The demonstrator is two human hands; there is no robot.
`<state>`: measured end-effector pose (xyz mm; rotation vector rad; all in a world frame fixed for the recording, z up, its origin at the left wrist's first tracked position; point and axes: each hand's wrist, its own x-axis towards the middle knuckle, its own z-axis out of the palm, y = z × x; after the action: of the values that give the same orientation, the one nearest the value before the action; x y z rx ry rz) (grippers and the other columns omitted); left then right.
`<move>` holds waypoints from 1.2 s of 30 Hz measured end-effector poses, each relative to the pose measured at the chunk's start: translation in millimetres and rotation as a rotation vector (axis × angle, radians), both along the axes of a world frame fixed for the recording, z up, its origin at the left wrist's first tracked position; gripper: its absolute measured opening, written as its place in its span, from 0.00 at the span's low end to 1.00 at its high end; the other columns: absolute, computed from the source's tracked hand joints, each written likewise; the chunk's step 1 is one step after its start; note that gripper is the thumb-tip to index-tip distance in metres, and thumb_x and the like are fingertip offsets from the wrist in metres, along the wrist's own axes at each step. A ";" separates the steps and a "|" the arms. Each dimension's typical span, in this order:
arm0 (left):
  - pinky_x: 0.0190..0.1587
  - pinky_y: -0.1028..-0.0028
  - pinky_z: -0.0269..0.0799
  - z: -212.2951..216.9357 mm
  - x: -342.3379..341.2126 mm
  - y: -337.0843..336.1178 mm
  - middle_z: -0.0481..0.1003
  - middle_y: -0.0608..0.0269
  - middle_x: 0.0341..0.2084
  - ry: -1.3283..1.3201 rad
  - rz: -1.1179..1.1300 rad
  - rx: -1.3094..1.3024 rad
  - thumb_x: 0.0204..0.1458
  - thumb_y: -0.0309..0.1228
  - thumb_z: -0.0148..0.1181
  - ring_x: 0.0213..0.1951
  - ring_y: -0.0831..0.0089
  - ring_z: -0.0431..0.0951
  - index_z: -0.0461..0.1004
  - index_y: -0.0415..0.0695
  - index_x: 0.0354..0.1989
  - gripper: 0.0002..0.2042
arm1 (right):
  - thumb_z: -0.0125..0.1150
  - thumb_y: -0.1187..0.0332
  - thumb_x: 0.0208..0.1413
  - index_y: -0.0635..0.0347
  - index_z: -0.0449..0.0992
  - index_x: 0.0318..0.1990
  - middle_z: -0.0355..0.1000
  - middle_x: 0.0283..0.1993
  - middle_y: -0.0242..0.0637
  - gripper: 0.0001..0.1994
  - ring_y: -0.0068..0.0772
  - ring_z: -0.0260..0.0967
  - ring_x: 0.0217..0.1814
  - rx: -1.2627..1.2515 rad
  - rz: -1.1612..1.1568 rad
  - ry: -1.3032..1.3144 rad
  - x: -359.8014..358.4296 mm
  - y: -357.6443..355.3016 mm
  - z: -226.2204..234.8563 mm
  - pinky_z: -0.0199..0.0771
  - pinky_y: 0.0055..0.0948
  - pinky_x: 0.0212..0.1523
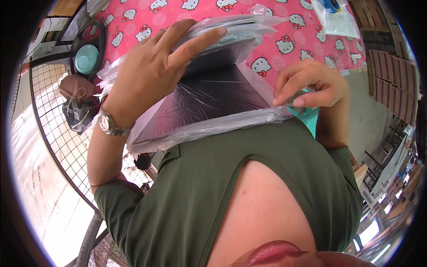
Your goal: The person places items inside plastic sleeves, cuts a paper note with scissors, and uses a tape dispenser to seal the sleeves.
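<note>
Plastic bundle: the clear-wrapped bundle (213, 95) with dark inner faces lay at the near edge of the pink-covered bench (271, 58), up against the person's green shirt (231, 160).

Raised flap: the far layers, the raised flap (242, 33), stood tilted up over the bench, folded back from the near part. I'd judge the left hand propped it so the dark inside lay open.

Left hand: the left hand (149, 62), watch (106, 122) at its wrist, came over the bench's near left side and lay across the flap. Its fingers were spread, one stretched along the film; whether any gripped behind it, I couldn't tell.

Right hand: the right hand (313, 84) hung at the bench's near right side, by the bundle's right edge, fingers curled, with a gap between index finger and thumb. They pinched nothing I could make out; contact with the film was unclear. Perhaps it was there to tend that edge.

Long axis: the bundle ran side to side, roughly along the bench's near edge, its left end slanting closer to the person.

Opening: the gap between its layers faced the person, away from the bench's far side.

Clear bag: a clear bag (342, 26) lay at the bench's far right.

Turquoise bowl: the bowl (86, 59) sat left of the bench.
</note>
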<state>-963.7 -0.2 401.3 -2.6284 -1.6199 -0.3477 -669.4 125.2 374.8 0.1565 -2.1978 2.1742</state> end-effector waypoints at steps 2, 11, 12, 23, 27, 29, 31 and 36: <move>0.38 0.64 0.74 0.7 0.1 -5.1 0.70 0.55 0.50 0.031 0.006 -0.069 0.43 0.22 0.62 0.39 0.56 0.76 0.60 0.59 0.64 0.36 | 0.62 0.74 0.48 0.66 0.78 0.46 0.76 0.39 0.43 0.16 0.37 0.73 0.41 -0.032 0.003 -0.075 0.4 -3.5 -6.3 0.71 0.32 0.36; 0.39 0.64 0.74 1.6 1.6 -5.7 0.70 0.55 0.50 0.047 0.010 -0.044 0.45 0.25 0.63 0.40 0.57 0.76 0.63 0.60 0.62 0.33 | 0.68 0.77 0.43 0.58 0.82 0.37 0.70 0.30 0.33 0.11 0.27 0.68 0.32 0.058 -0.045 -0.115 -16.5 -14.3 -9.2 0.66 0.25 0.31; 0.39 0.64 0.74 2.0 1.9 -6.1 0.70 0.55 0.50 0.033 0.011 -0.058 0.45 0.25 0.63 0.40 0.57 0.76 0.63 0.60 0.62 0.33 | 0.67 0.77 0.43 0.59 0.81 0.36 0.70 0.31 0.33 0.10 0.28 0.68 0.33 0.034 -0.054 -0.114 -17.8 -15.1 -9.0 0.66 0.25 0.32; 0.38 0.66 0.74 3.6 -1.0 -9.3 0.68 0.58 0.55 -0.101 -0.059 -0.044 0.41 0.21 0.60 0.41 0.60 0.76 0.69 0.57 0.53 0.27 | 0.64 0.76 0.46 0.61 0.80 0.39 0.73 0.43 0.41 0.11 0.36 0.71 0.46 -0.016 0.105 -0.169 -25.1 -6.1 -6.1 0.70 0.30 0.45; 0.41 0.66 0.73 6.0 -0.9 -8.8 0.67 0.58 0.58 -0.014 -0.094 -0.028 0.39 0.21 0.59 0.42 0.61 0.76 0.74 0.49 0.39 0.16 | 0.65 0.76 0.44 0.61 0.81 0.39 0.74 0.40 0.41 0.11 0.36 0.73 0.43 0.000 0.096 -0.064 -25.8 -6.7 -11.3 0.71 0.30 0.42; 0.42 0.66 0.72 6.6 0.9 -9.0 0.66 0.58 0.58 -0.017 -0.077 -0.068 0.38 0.21 0.59 0.42 0.62 0.75 0.74 0.46 0.32 0.11 | 0.65 0.76 0.44 0.61 0.81 0.38 0.75 0.38 0.41 0.11 0.36 0.73 0.40 -0.008 0.072 -0.022 -27.4 -9.2 -11.9 0.72 0.30 0.40; 0.42 0.67 0.72 8.3 2.9 -8.7 0.66 0.58 0.58 -0.068 -0.054 -0.099 0.38 0.22 0.59 0.41 0.63 0.75 0.75 0.45 0.30 0.09 | 0.65 0.76 0.44 0.61 0.81 0.36 0.74 0.37 0.40 0.09 0.34 0.73 0.38 0.004 0.056 -0.021 -27.3 -8.4 -12.9 0.71 0.29 0.37; 0.42 0.67 0.71 10.7 3.8 -9.5 0.66 0.57 0.59 -0.088 -0.053 -0.131 0.42 0.25 0.62 0.41 0.63 0.75 0.75 0.44 0.31 0.06 | 0.63 0.76 0.47 0.63 0.78 0.33 0.72 0.34 0.38 0.05 0.34 0.71 0.39 0.059 0.082 -0.090 -30.2 -8.3 -5.9 0.69 0.30 0.38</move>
<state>-959.9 -9.7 412.0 -2.7950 -1.6548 -0.3773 -699.6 116.9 369.0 0.1560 -2.3450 2.2011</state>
